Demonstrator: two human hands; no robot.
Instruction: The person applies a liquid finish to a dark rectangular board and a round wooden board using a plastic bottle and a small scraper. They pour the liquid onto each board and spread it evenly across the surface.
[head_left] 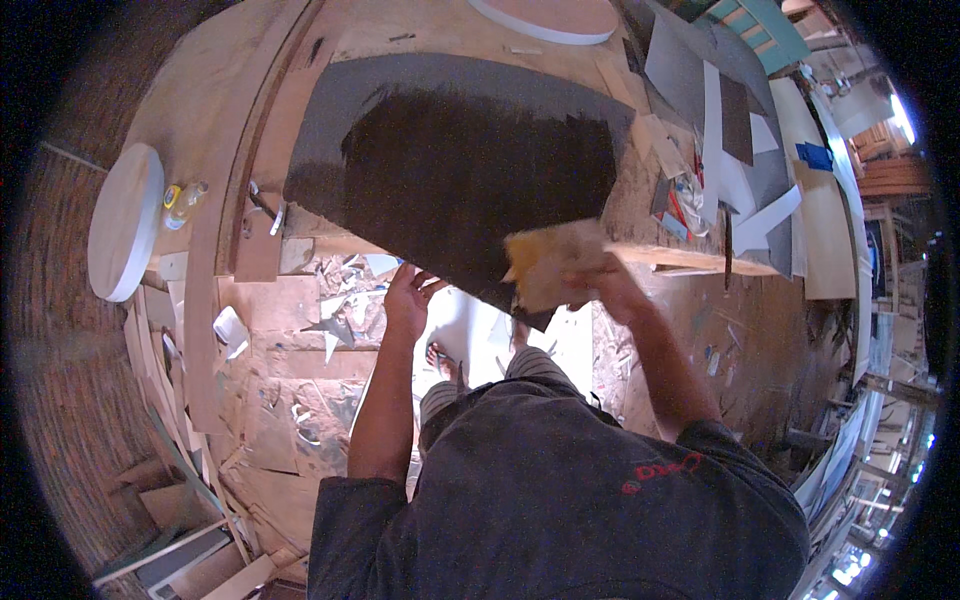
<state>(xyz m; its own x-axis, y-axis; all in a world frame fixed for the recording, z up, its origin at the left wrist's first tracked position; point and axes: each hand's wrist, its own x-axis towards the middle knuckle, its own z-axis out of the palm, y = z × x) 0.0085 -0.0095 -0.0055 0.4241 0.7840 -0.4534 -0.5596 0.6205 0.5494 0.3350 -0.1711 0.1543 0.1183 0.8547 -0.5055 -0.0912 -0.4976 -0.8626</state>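
A large dark grey sheet (470,170) lies on the workbench, its near corner jutting past the front edge. Much of its surface is covered by a darker, wet-looking patch with streaky borders. My left hand (408,298) is closed at the near left edge of this sheet, thumb and fingers pinching it. In my right hand (612,285) is a flat beige piece with a yellow-stained edge (555,262), somewhat blurred. That piece is over the sheet's near right part; whether it touches the surface I cannot tell.
A tape measure (172,194), a small bottle (188,205) and a round white-edged board (125,222) are at left. Another round board (550,18) sits at the far edge. Offcuts (768,220) and tools (685,205) lie at right. Scraps litter the floor (300,400).
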